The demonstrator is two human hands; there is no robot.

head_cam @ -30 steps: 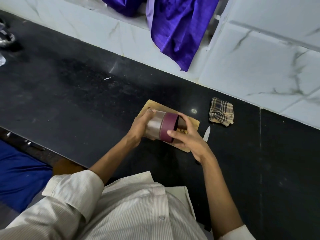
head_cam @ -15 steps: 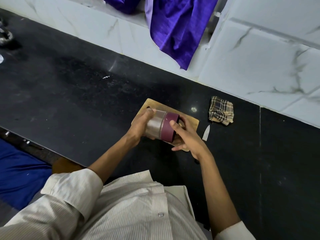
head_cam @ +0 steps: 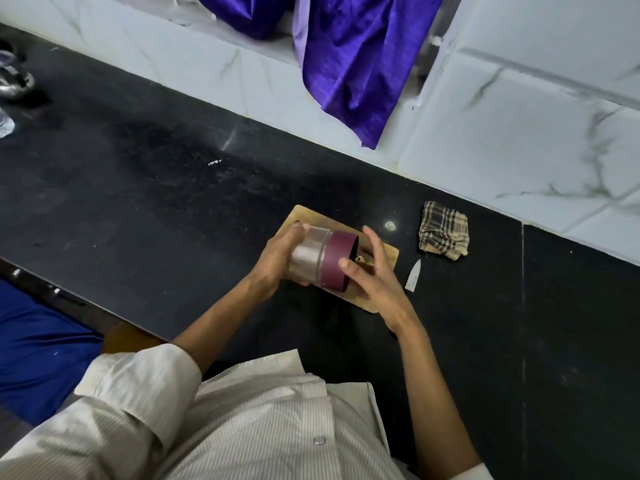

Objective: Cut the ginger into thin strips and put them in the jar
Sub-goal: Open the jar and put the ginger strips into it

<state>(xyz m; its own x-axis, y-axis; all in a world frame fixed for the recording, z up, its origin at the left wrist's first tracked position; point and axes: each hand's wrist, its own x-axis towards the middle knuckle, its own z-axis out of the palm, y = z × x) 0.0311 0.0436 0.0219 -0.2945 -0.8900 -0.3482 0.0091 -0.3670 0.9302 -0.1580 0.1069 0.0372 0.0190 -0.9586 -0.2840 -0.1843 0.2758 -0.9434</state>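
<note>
Head view: the black surface (head_cam: pixel 138 188) runs along a white tiled wall (head_cam: pixel 519 116), with a purple cloth (head_cam: pixel 349 64) hanging over the wall edge. A wooden cutting board (head_cam: pixel 388 252) lies near the surface's wall-side edge. Over it, the left hand (head_cam: pixel 277 261) grips the clear base of the jar (head_cam: pixel 311 258), which is tipped on its side with its maroon band and mouth facing right, presumably to receive strips swept in. The right hand (head_cam: pixel 374 275), fingers spread and loosely curved, holds nothing; its thumb touches the maroon band. Ginger strips (head_cam: pixel 365 260) lie on the board just at the mouth. A folded checked cloth (head_cam: pixel 444 230) sits beyond the board. A knife blade (head_cam: pixel 414 276) rests just beside the board, set aside.
</note>
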